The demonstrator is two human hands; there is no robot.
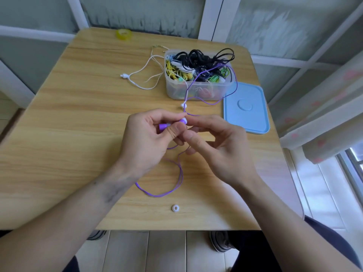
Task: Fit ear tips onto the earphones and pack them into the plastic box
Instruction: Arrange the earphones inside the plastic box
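We find the left hand (149, 134) pinching the purple earphone (164, 126) above mid-table (59, 124); the right hand (212, 142) pinches a white ear tip (183, 121) at its nozzle. We judge both light, the tip soft and slippery: grip the hard body. A spare tip (175, 208) lies near the front edge. The plastic box (196, 91), brim-full of cables, stands beyond.

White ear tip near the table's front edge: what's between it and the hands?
Head view: purple earphone cable loops between the loose ear tip and the hands; otherwise bare table.
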